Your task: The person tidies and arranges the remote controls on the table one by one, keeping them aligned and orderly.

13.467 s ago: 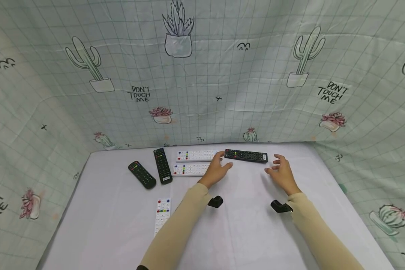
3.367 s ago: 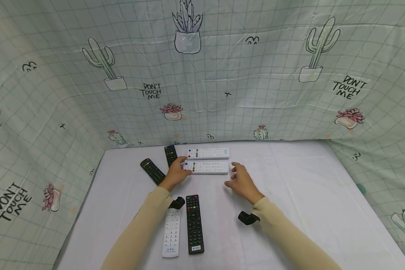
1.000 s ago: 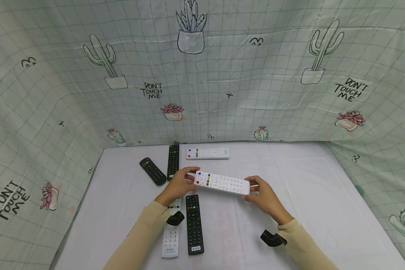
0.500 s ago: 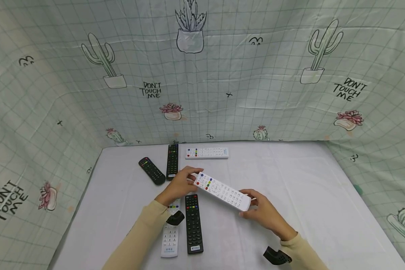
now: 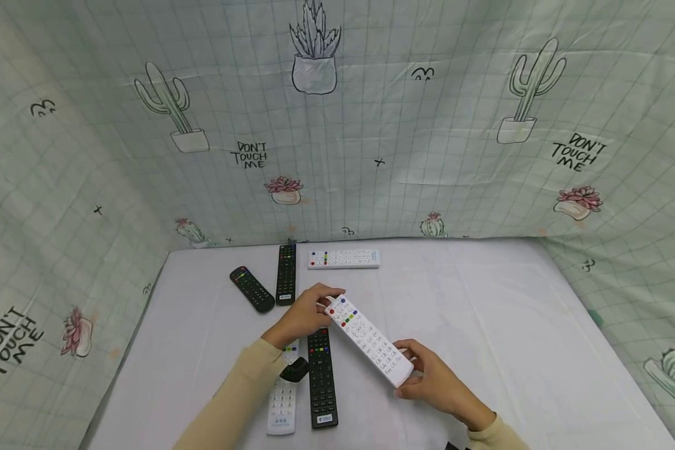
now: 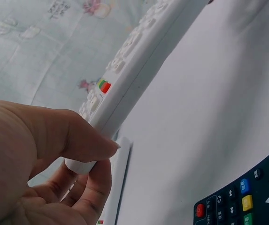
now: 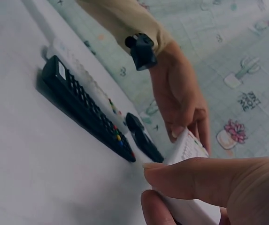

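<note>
A white remote control hangs above the table, tilted, its far end to the left and its near end to the right. My left hand pinches the end with the coloured buttons; in the left wrist view the thumb lies along its edge. At the lower right end, my right hand grips the remote between thumb and fingers. Under the left forearm lies a second white remote, partly covered by the wrist. Beside it is a long black remote, its top end close below the left hand.
Further back lie a short black remote, a long black remote and a white remote set crosswise. They rest on a white-covered table. A cactus-print cloth rises behind and at both sides.
Over the last second the held white remote has turned from nearly crosswise to steeply slanted, its right end coming nearer. Earlier it lay at the back, and a black remote moved beside the near white one.
</note>
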`<state>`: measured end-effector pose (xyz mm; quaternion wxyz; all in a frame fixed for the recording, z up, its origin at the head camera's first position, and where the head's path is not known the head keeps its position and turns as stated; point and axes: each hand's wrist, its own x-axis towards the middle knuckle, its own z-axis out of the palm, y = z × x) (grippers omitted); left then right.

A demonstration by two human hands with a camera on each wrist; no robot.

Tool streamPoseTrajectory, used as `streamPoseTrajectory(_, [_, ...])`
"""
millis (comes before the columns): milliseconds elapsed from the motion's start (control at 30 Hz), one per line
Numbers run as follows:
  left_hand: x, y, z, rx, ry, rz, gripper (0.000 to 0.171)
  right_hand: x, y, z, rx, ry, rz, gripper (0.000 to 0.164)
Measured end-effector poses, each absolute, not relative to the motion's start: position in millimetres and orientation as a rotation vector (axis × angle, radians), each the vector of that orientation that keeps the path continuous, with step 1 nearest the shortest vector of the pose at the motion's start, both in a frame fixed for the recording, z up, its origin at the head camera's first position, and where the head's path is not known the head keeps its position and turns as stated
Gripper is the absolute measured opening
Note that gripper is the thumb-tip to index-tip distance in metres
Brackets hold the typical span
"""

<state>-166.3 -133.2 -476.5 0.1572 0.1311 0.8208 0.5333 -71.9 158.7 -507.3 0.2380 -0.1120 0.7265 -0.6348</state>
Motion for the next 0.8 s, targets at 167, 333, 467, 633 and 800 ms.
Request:
streamPoseTrajectory(167, [-166, -131, -479, 0.465, 2.383, 1.442, 0.064, -64, 153, -512, -0.373, 2.007, -1.703, 0.081])
streamPoseTrajectory(333, [-168, -128, -479, 0.589, 2.41, 1.349, 0.063, -58, 148, -516, -0.421, 2.045, -1.662, 0.085])
streamPoseTrajectory(467, [-168, -126, -479, 0.652, 2.402, 1.305, 0.06, -51, 144, -516, -0.435, 2.095, -1.597, 0.09])
streamPoseTrajectory(633, [-167, -124, -482, 0.706, 2.391, 1.27, 0.053, -42, 139, -517, -0.468, 2.127, -1.55, 0.091])
streamPoseTrajectory(800, [-167, -121, -486, 0.761, 2.39, 1.239, 0.047, -37, 135, -523, -0.529, 2.164, -1.524, 0.089])
